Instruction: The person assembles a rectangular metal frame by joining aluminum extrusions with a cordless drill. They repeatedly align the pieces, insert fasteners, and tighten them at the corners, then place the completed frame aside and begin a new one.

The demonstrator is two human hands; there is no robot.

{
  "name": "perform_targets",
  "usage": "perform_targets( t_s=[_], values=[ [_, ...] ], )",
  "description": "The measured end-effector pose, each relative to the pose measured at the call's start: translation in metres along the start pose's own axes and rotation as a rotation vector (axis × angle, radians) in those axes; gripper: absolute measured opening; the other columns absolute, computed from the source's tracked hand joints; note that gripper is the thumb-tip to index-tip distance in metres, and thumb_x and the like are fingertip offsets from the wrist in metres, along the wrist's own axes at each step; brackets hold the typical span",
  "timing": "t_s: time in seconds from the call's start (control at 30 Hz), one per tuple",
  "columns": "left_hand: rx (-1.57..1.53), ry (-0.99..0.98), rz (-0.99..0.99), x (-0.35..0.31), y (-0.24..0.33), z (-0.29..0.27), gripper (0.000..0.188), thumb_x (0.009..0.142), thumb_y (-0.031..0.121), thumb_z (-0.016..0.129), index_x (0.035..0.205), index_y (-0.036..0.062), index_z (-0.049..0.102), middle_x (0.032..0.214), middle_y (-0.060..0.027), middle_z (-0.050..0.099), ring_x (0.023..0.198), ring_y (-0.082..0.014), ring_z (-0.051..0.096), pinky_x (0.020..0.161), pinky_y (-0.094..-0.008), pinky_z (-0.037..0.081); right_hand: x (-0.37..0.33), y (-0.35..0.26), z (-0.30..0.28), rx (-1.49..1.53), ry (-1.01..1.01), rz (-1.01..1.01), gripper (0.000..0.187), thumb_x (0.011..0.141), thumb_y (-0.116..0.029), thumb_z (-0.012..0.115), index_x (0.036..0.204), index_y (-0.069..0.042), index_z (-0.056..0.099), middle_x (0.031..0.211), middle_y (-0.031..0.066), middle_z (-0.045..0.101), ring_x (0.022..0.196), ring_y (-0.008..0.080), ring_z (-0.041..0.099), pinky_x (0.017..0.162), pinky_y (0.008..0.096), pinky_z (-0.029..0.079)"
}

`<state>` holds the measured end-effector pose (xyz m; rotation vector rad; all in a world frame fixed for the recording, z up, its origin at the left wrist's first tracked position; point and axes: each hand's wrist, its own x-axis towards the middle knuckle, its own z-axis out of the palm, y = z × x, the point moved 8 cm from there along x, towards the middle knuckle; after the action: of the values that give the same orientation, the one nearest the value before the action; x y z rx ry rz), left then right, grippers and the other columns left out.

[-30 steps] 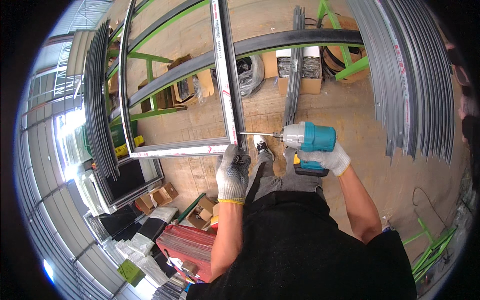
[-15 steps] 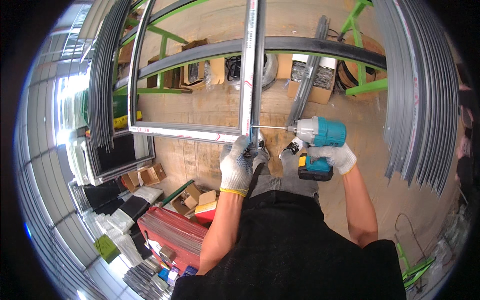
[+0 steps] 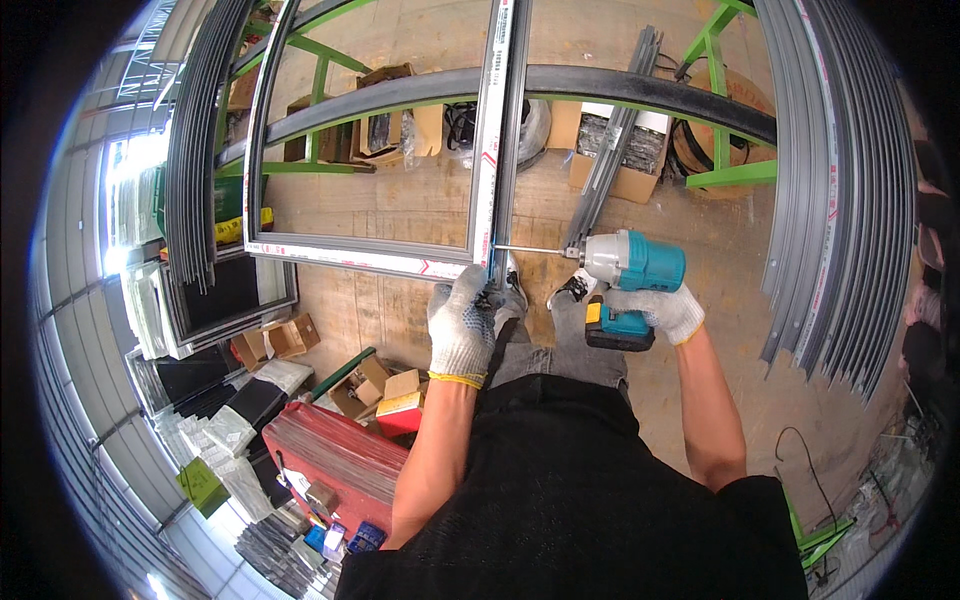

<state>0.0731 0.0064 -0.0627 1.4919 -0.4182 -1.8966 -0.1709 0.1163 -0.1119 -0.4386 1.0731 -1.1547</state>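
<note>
A grey metal window frame [image 3: 360, 262] with white printed film rests on a green stand with black padded bars. My left hand [image 3: 464, 325], in a white knit glove with yellow cuff, grips the frame's near right corner. My gloved right hand [image 3: 662, 309] is wrapped round the handle of a teal and silver cordless impact driver [image 3: 640, 262]. From its nose a long thin bit [image 3: 530, 249] points left, its tip at the outer side of the frame's right-hand bar, by the corner. Whether a screw sits at the tip is too small to tell.
Long grey profiles hang in stacks at the left [image 3: 205, 140] and right [image 3: 850, 190]. Under the padded bar [image 3: 640, 88] stand open cardboard boxes [image 3: 612, 184] and loose profiles. Red wrapped cartons [image 3: 335, 455] lie at lower left. My shoes are just beyond the corner.
The frame, both hands and the driver appear slightly further left and up in the picture, along with the surroundings. The bit tip stays at the frame's side, and both grips are unchanged.
</note>
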Motion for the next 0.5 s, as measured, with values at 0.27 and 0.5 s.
perform_targets(
  t_s=[0.27, 0.5],
  values=[
    [0.067, 0.036, 0.083, 0.004, 0.004, -0.003, 0.024, 0.096, 0.018, 0.074, 0.109, 0.0002, 0.065, 0.089, -0.0112, 0.07, 0.073, -0.0234, 0.069, 0.067, -0.0355, 0.059, 0.0, -0.005, -0.005, -0.088, 0.034, -0.042, 0.067, 0.079, -0.01, 0.092, 0.14, -0.007, 0.065, 0.126, 0.0081, 0.074, 0.11, 0.0177, 0.07, 0.093, 0.0367, 0.06],
    [0.003, 0.005, 0.024, -0.004, 0.005, 0.007, 0.021, 0.097, 0.017, 0.073, 0.108, 0.0008, 0.065, 0.085, -0.0104, 0.069, 0.071, -0.0229, 0.068, 0.064, -0.0347, 0.058, 0.006, -0.007, -0.01, -0.252, -0.018, -0.119, 0.074, 0.081, -0.013, 0.092, 0.147, -0.006, 0.059, 0.133, 0.0079, 0.072, 0.118, 0.019, 0.069, 0.102, 0.0379, 0.057]
  ],
)
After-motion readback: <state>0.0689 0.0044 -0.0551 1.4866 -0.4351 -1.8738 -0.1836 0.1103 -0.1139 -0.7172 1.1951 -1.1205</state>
